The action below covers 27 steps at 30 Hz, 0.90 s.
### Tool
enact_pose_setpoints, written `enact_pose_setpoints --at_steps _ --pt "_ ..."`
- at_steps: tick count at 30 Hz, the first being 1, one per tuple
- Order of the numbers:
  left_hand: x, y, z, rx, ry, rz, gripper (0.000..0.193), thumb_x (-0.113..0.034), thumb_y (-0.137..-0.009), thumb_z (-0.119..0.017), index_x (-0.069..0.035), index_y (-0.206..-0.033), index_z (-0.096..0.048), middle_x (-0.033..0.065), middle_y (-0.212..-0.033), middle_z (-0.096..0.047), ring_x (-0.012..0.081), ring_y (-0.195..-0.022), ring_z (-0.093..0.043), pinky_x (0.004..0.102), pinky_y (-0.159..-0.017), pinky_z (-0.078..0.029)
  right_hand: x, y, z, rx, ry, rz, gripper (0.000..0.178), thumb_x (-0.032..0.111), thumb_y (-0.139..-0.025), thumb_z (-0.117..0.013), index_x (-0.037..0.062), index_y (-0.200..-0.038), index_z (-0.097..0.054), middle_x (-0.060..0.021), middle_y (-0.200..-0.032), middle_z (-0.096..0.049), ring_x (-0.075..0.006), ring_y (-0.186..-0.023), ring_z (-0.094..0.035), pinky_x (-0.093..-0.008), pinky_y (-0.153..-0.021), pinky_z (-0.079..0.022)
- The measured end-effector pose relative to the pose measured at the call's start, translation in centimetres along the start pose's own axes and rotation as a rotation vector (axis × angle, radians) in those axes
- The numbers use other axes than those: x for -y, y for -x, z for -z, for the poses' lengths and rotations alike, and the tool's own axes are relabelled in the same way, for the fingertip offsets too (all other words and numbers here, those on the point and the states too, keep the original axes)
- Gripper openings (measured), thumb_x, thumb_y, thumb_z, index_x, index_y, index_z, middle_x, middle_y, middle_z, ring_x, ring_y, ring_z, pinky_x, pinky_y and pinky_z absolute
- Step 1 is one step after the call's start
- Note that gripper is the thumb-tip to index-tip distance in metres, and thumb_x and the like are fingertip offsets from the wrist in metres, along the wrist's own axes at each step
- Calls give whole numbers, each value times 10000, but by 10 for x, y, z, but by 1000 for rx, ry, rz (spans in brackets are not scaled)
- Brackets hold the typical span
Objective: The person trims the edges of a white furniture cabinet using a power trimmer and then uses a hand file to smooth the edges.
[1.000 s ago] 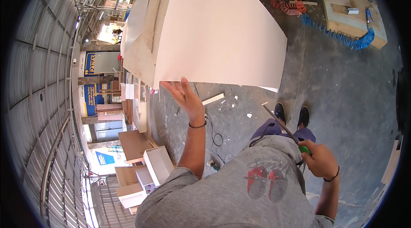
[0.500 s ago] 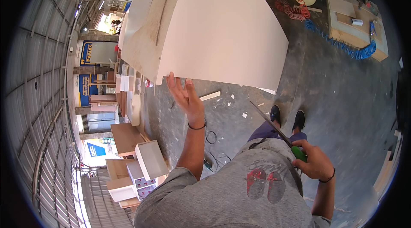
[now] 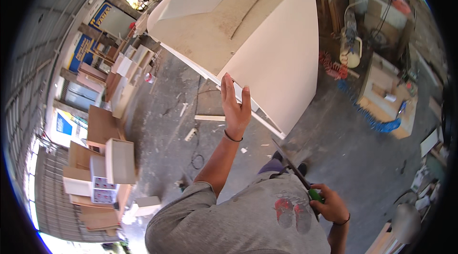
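My left hand (image 3: 236,113) reaches up to the near edge of a big white panel (image 3: 282,60), its fingers stretched out and touching that edge. The panel lies beside a worn brownish board (image 3: 205,32) with a long dark line across it. Low in front of my body, my right hand (image 3: 335,207) is wrapped round the green handle of what looks like a long flat metal file (image 3: 292,164). Its blade points away from me, toward the panel's near corner, apart from it.
At the left stand stacked drawers and boxes (image 3: 120,161). A wooden workbench (image 3: 381,103) with a coiled blue hose (image 3: 377,122) is at the right, near a cream compressor tank (image 3: 350,56). Offcuts, a wood strip (image 3: 210,118) and a cable lie on the concrete floor.
The view has turned, bringing more of the brownish board and the right side into sight. My left hand still touches the panel's edge; my right hand keeps the file low by my body.
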State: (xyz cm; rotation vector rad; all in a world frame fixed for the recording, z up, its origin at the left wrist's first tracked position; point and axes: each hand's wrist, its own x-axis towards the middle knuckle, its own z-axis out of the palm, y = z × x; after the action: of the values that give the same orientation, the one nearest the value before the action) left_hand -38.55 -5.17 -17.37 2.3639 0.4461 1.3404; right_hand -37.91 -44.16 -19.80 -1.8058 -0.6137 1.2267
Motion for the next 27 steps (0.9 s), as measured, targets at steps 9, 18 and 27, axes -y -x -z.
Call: enact_pose_setpoints --at_steps 9,18,27 --pt "-18 -9 -7 -27 57 -46 482 -90 -853 -635 45 -1293 -493 283 -1269 -472 441 -1115 -518 430 -898 -468 20 8 19 86 -233 -18 462 52 -836 -653 50 -1277 -514 -65 -809 -665 -100 -672 -607 -257 -599 -486" --pt "12 27 0 -225 853 790 595 -427 -1010 -401 20 -1399 -351 157 -1440 -405 267 -1323 -410 397 -1091 -303 148 39 54 -268 926 511 488 30 -733 -669 155 -1203 -631 -84 -880 -628 -298 -679 -639 -365 -606 -521" --pt "15 2 -15 -55 1374 645 566 -413 -1024 -352 28 -1380 -369 110 -1363 -458 219 -1291 -387 374 -1102 -262 202 10 62 -395 1160 672 519 5 -729 -626 156 -1225 -611 -92 -916 -589 -268 -695 -631 -374 -607 -517"
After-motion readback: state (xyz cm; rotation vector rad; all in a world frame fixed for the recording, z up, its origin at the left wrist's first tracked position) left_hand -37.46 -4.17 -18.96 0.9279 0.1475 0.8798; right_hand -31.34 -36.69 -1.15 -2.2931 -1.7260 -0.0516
